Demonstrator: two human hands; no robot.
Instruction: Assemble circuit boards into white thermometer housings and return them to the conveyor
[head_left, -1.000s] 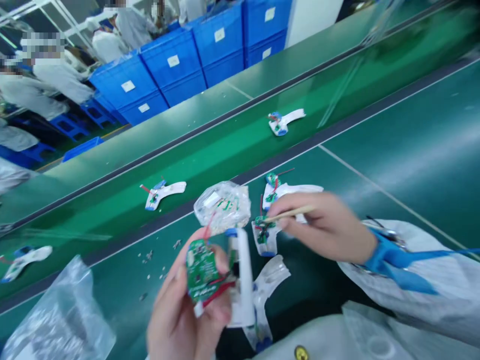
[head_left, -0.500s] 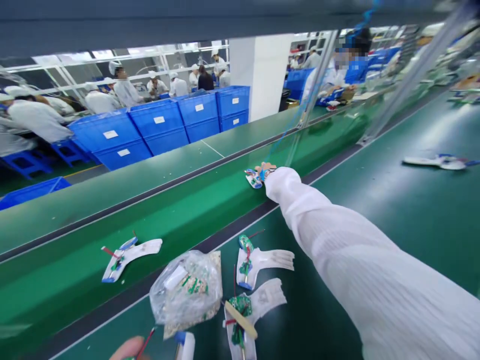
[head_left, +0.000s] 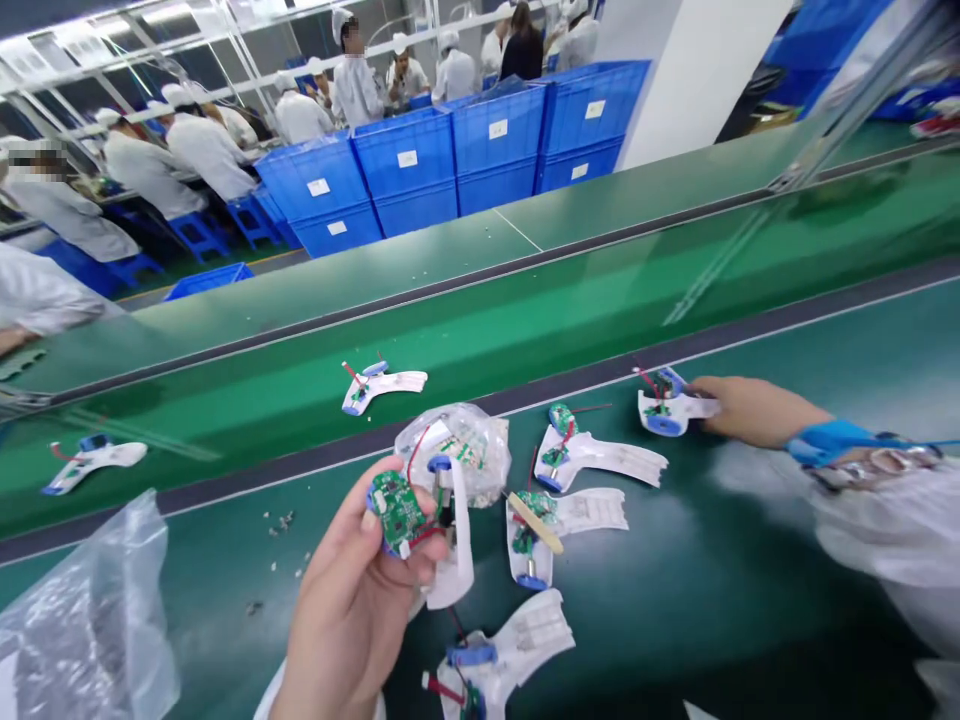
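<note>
My left hand holds a white plastic housing half with a round green circuit board and red wires, the board turned toward me between thumb and fingers. At the right, my right hand grips the handle of another white housing half, fitted with blue rings and a green board. Between the hands lie two similar housing halves with boards and wires. A flat wooden stick rests across the lower one. Nearer me is one more housing half.
A clear plastic bag of small boards sits behind my left hand. On the green conveyor belt are two housing halves. Another plastic bag lies at lower left. Blue crates and seated people in white are beyond.
My right hand has drawn back from the belt with a housing half, now over the near table. My left hand has come up into view with its housing half. The view has shifted left and down.
</note>
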